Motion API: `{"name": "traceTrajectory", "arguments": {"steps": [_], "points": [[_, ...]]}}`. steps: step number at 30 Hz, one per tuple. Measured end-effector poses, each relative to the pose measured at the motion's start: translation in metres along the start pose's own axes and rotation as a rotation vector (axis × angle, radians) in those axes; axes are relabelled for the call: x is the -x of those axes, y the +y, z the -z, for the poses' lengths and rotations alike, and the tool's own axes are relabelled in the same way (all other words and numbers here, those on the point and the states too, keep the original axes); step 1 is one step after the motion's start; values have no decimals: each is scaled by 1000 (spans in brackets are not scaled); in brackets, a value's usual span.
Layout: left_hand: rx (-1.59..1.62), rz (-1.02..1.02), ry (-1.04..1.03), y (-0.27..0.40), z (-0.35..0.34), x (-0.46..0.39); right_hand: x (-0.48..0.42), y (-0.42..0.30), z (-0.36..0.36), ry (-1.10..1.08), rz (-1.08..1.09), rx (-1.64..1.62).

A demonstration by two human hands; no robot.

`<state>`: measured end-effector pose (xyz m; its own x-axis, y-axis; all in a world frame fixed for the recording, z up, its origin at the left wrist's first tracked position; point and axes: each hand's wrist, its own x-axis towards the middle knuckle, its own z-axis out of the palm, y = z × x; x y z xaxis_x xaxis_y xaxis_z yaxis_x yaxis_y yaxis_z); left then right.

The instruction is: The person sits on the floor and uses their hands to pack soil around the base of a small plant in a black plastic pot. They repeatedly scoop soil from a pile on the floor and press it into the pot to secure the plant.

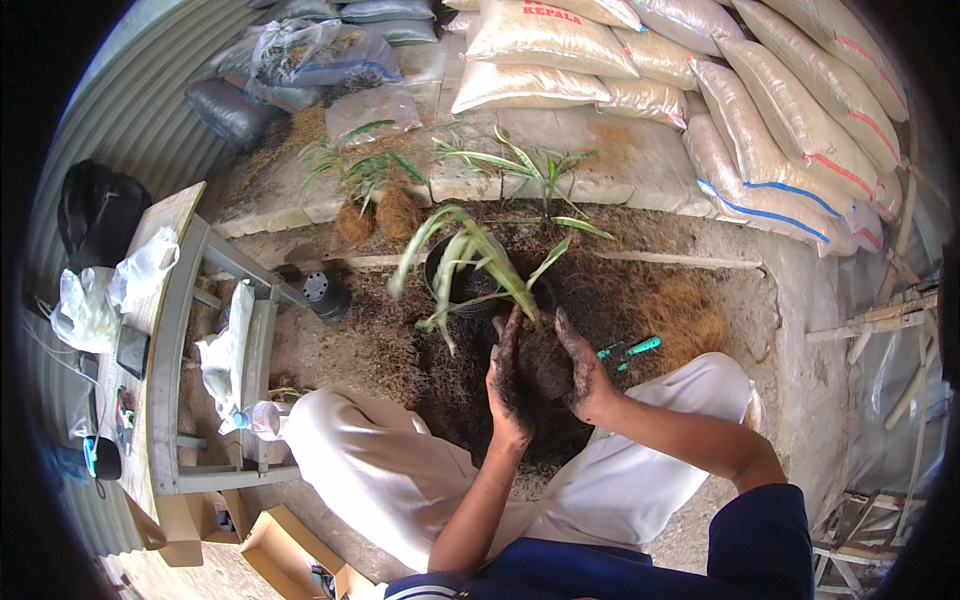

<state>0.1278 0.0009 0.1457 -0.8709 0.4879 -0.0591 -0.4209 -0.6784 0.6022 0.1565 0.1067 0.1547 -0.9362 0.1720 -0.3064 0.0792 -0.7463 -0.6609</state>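
Observation:
Between my two soil-covered hands sits the dark root ball (546,361) of a leafy plant (487,259). My left hand (508,379) presses on its left side and my right hand (585,367) on its right. The plant tilts away to the upper left, its long pale green leaves drooping. Partly behind those leaves stands a black plastic pot (471,289), its inside dark. Under my hands lies a heap of dark soil (457,375). To the right of my right hand, a turquoise-handled hand tool (641,346) rests on the soil, partly covered.
Brown coir fibre (686,311) lies at the right. Beyond are a variegated plant (544,169) and plants with fibrous root balls (397,212). An upturned black pot (326,296) stands near the wooden table (169,300) at left. Stacked filled sacks (540,86) line the back. A plastic bottle (266,420) touches my left knee.

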Motion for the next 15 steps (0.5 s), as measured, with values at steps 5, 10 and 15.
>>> {"name": "traceTrajectory", "arguments": {"steps": [5,10,15], "points": [[-253,-158,-159,-4,-3,3,2,-7,5,15,-88,-101],[-656,-464,-69,-1,-9,4,5,-18,-2,9,-131,-212],[-1198,-773,-99,-11,0,6,9,-17,-9,63,-117,-194]]}}
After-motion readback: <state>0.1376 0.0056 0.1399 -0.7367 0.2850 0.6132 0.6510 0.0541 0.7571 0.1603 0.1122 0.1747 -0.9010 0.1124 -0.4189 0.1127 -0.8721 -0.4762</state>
